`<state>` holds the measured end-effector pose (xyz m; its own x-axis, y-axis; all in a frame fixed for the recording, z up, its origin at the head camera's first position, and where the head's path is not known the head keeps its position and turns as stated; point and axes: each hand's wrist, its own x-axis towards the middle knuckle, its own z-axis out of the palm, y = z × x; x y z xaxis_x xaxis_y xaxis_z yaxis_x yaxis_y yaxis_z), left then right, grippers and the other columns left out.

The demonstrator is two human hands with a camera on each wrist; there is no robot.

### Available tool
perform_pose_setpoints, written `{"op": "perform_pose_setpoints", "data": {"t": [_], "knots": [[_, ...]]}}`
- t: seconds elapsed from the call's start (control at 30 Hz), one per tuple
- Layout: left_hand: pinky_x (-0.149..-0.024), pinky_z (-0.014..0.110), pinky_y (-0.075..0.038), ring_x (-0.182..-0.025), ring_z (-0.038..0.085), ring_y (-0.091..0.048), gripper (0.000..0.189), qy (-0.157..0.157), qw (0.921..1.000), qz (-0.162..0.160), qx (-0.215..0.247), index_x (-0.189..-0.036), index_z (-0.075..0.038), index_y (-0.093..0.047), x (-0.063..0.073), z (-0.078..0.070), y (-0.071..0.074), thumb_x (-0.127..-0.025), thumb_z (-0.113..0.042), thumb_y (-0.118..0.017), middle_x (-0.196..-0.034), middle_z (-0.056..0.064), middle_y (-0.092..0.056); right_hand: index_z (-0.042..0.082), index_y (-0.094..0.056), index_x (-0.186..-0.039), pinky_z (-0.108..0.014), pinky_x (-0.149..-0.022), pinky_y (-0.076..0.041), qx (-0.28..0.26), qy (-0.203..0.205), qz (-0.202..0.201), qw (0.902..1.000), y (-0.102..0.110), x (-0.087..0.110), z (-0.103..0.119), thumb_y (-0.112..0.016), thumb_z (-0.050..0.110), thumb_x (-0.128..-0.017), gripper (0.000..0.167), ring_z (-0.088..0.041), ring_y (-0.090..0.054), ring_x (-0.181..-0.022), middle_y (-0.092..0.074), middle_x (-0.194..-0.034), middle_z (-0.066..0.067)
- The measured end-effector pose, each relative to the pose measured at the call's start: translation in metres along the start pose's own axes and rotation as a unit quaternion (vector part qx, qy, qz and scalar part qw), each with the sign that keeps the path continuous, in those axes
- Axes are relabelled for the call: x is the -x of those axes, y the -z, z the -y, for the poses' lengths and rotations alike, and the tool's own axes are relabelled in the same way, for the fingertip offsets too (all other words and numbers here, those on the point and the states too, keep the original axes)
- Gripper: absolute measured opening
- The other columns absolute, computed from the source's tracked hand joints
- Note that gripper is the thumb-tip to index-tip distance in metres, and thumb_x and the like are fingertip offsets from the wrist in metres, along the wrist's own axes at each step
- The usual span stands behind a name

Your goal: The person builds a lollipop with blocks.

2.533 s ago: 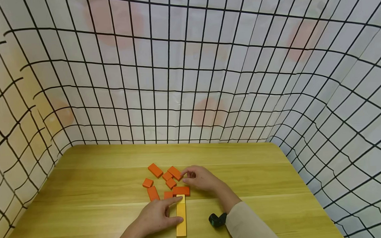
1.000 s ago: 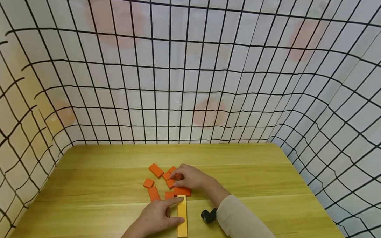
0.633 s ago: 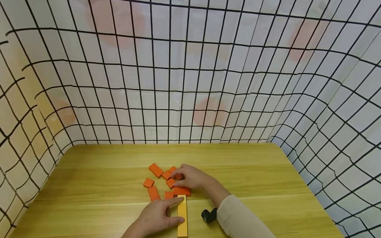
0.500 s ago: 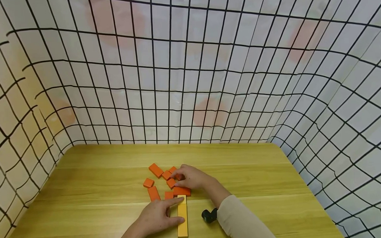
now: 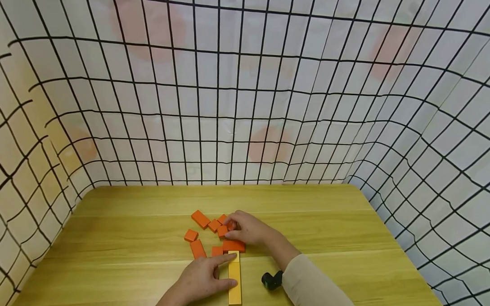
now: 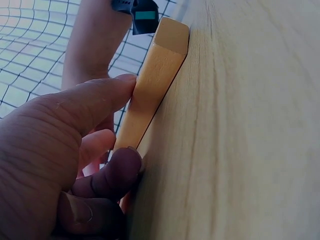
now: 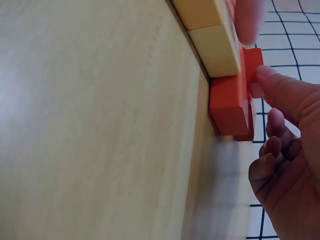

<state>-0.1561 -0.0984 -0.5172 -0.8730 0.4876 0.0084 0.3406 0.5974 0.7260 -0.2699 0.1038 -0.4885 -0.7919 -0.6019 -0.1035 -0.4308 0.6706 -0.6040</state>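
A row of yellow blocks lies lengthwise near the front of the table, with a small pale yellow block at its far end. My left hand rests beside the row: index fingertip over the pale block, thumb tip against the side of the longer part. Across the far end lies a red-orange block. My right hand is beyond it, thumb and index finger pinching a small orange block. Its thumb shows on that orange piece in the right wrist view. Another orange block is partly hidden by the right fingers.
Several more orange blocks lie scattered to the left, among them a long block, a small block and another long block. A black device sits at the right sleeve. Grid-patterned cloth walls off the table's back and sides.
My right hand has come in leftward over the orange blocks, then shifted slightly back right. The small orange block at its fingertips has turned and slid a little right. My left hand stays put.
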Motion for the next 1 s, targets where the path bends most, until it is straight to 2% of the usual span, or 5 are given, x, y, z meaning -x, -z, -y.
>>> {"op": "perform_pose_setpoints", "data": {"t": [0.17,0.37,0.53,0.87,1.0], "knots": [[-0.047,0.024,-0.032,-0.047,0.001,-0.039,0.069,0.009,0.9999,0.004,0.004,-0.144,-0.031,-0.060,0.000,0.001,0.000,-0.084,-0.058,-0.077,-0.054,-0.015,-0.045,0.021,-0.065,-0.119,-0.027,-0.076,-0.047,-0.031,-0.021,-0.011,0.9992,0.005,0.007,-0.002,-0.071,0.033,-0.097,0.025,-0.011,-0.053,-0.083,-0.056,-0.094,0.005],[-0.049,0.024,-0.035,-0.047,0.002,-0.043,0.081,0.032,0.9995,0.007,0.004,-0.152,-0.026,-0.051,0.001,0.000,0.000,-0.083,-0.060,-0.076,-0.053,-0.015,-0.048,0.020,-0.065,-0.116,-0.026,-0.072,-0.046,-0.057,-0.013,-0.005,0.9983,0.006,0.013,-0.009,-0.070,0.031,-0.098,0.022,-0.009,-0.051,-0.077,-0.055,-0.087,0.006],[-0.048,0.025,-0.034,-0.047,0.002,-0.042,0.084,0.042,0.9991,0.003,0.000,-0.153,-0.023,-0.050,0.000,-0.001,0.000,-0.082,-0.059,-0.077,-0.053,-0.015,-0.047,0.021,-0.065,-0.112,-0.025,-0.067,-0.045,-0.088,-0.014,-0.005,0.9960,0.006,0.018,-0.013,-0.071,0.031,-0.097,0.019,-0.009,-0.052,-0.073,-0.057,-0.086,0.005],[-0.048,0.025,-0.032,-0.047,0.003,-0.041,0.086,0.049,0.9988,0.005,-0.001,-0.153,-0.023,-0.050,-0.001,-0.001,0.000,-0.081,-0.062,-0.077,-0.053,-0.015,-0.046,0.025,-0.066,-0.110,-0.024,-0.064,-0.045,-0.109,-0.016,-0.002,0.9939,0.000,0.023,-0.011,-0.073,0.032,-0.096,0.017,-0.010,-0.052,-0.070,-0.058,-0.084,0.005],[-0.048,0.025,-0.032,-0.046,0.003,-0.041,0.086,0.047,0.9989,0.005,-0.001,-0.153,-0.023,-0.050,-0.001,-0.001,-0.001,-0.081,-0.062,-0.077,-0.053,-0.015,-0.045,0.025,-0.066,-0.111,-0.023,-0.064,-0.044,-0.095,-0.011,-0.006,0.9954,-0.002,0.022,-0.010,-0.072,0.033,-0.096,0.017,-0.008,-0.050,-0.069,-0.057,-0.082,0.006]]}}
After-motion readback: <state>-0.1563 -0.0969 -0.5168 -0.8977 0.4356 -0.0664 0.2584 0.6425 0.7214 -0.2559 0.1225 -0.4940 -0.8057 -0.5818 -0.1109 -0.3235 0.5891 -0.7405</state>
